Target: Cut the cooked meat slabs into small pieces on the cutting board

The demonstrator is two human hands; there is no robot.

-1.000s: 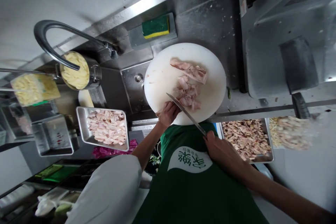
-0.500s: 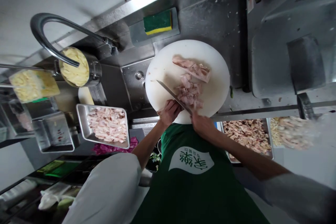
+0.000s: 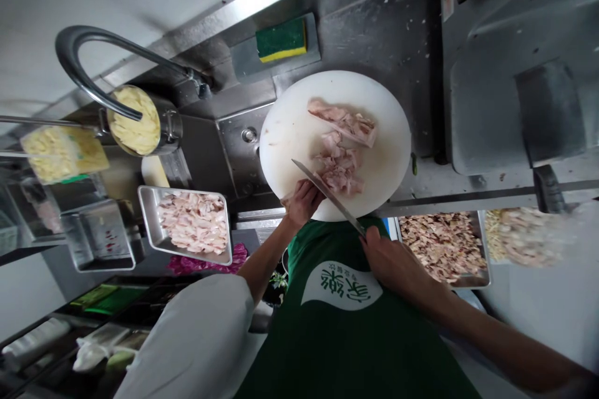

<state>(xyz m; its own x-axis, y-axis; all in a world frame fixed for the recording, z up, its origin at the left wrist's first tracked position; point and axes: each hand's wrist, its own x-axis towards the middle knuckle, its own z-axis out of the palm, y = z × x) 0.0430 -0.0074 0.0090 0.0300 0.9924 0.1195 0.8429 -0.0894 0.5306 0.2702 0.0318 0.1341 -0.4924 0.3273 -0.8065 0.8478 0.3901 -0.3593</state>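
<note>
Across the middle of the frame, a round white cutting board (image 3: 386, 149) is lying flat, carrying meat around its centre. At the left, a metal tray (image 3: 152, 221) is holding many pale pieces (image 3: 194, 221). Over the board's lower part, a knife (image 3: 334, 201) is slanting, its tip pointing to the upper left. Near the board's top, a long slab of meat (image 3: 342, 121) is lying, with a heap of cut meat (image 3: 341, 171) sitting just below it. At lower centre-right, the right hand (image 3: 384, 255) is closing firmly round the knife's handle. Beside the blade, the left hand (image 3: 303, 201) is resting with bunched fingers; whatever it may be pinning is mostly hidden, so I cannot tell its hold. The meat is looking soft, limp and slippery, the cut bits probably light and easily torn; the slab's right end, well apart from the blade, is seeming the surest place to grasp.
</note>
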